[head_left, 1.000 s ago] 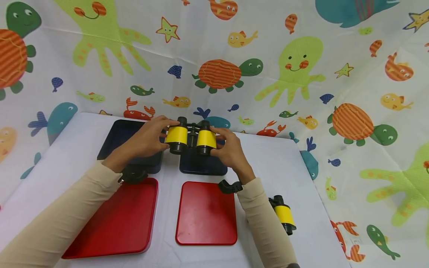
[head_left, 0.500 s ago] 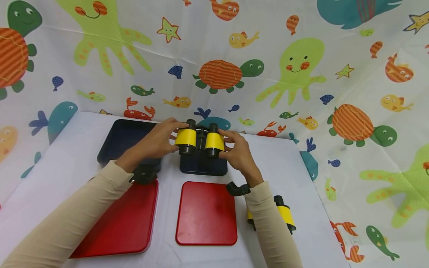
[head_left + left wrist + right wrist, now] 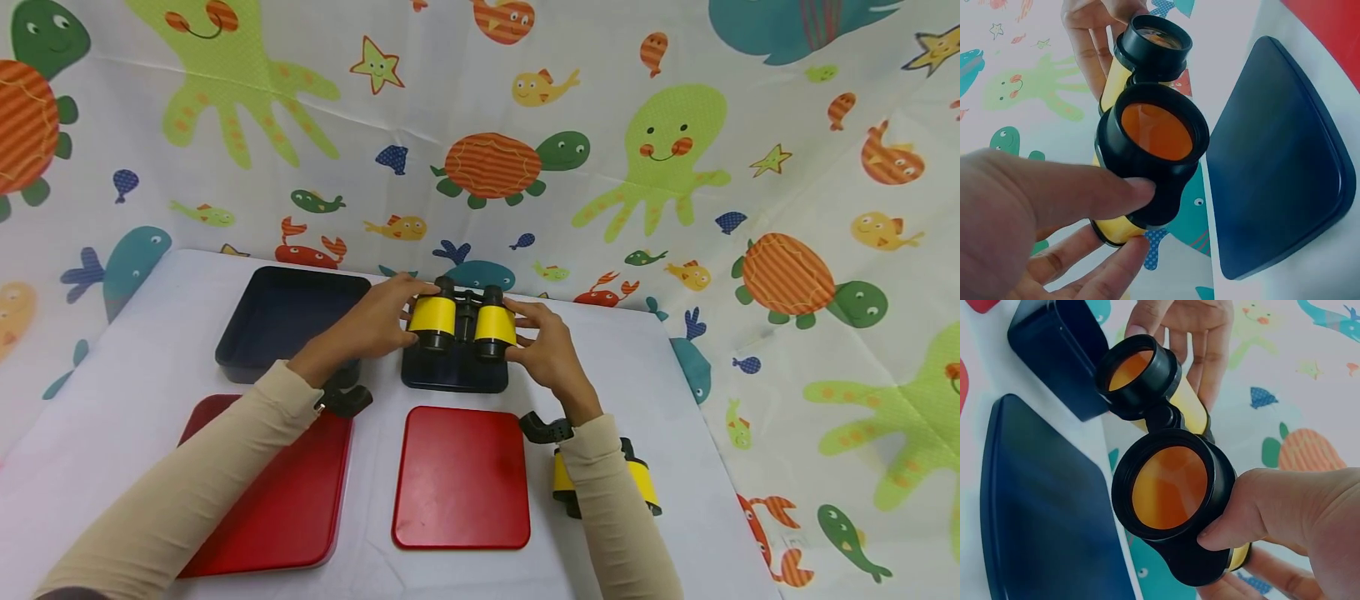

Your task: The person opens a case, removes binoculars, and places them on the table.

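Note:
Yellow and black binoculars [image 3: 433, 317] are held up between both hands, above a flat dark blue lid-like piece [image 3: 454, 380]. My left hand [image 3: 381, 315] grips one barrel, its thumb [image 3: 1107, 194] on the black front end and fingers around behind. Around the other barrel, my right hand [image 3: 547, 348] does the same, thumb [image 3: 1238, 515] near the lens rim. Orange-tinted front lenses [image 3: 1171, 487] face the wrist cameras. Clear air shows between the binoculars and the dark blue piece [image 3: 1279, 162] in the left wrist view.
A deep dark blue box [image 3: 234, 363] stands at the back left. In front lie a large red tray-like piece [image 3: 300, 508] and a smaller red one [image 3: 461, 479]. Second binoculars [image 3: 564, 477] lie partly hidden under the right forearm. A sea-animal curtain [image 3: 637, 50] hangs behind.
Both hands have carried the binoculars to the right and slightly nearer, to over the dark blue lid-like piece. The grip has stayed the same.

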A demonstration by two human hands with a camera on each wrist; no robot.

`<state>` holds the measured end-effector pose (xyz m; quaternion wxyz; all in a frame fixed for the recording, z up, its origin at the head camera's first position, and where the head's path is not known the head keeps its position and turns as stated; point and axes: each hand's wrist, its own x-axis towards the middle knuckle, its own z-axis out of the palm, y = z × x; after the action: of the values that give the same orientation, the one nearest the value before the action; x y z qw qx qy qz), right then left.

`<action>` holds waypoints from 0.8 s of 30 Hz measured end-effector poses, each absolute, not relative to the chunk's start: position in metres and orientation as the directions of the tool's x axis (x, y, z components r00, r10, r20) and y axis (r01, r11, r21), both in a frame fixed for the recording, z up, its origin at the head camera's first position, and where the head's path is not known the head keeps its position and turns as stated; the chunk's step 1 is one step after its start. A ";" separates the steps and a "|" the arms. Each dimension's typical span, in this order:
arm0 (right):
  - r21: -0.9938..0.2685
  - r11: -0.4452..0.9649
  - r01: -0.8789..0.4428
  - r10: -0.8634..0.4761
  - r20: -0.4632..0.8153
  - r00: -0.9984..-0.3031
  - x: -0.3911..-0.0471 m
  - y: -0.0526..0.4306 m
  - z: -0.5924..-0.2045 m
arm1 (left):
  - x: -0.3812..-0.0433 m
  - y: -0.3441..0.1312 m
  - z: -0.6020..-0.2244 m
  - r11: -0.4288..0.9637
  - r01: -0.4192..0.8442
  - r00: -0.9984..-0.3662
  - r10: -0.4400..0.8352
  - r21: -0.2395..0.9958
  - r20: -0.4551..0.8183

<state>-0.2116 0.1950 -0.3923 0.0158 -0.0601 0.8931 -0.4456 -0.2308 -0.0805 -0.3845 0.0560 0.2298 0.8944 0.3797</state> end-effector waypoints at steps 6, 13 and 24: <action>-0.798 0.597 -0.084 -0.117 0.017 -0.993 -0.211 0.204 -0.393 | -0.232 -0.070 -0.387 0.596 0.361 -0.887 0.456 0.717 0.068; -0.793 0.606 -0.062 -0.094 0.006 -0.996 -0.208 0.216 -0.395 | -0.233 -0.058 -0.388 0.606 0.357 -0.888 0.456 0.711 0.058; -0.785 0.618 -0.047 -0.079 -0.003 -0.997 -0.206 0.234 -0.394 | -0.236 -0.039 -0.391 0.598 0.383 -0.880 0.467 0.704 0.082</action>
<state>-0.2061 0.2338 -0.3938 0.0186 -0.0351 0.8992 -0.4356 -0.2359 -0.0390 -0.3913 0.0555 0.2384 0.8922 0.3796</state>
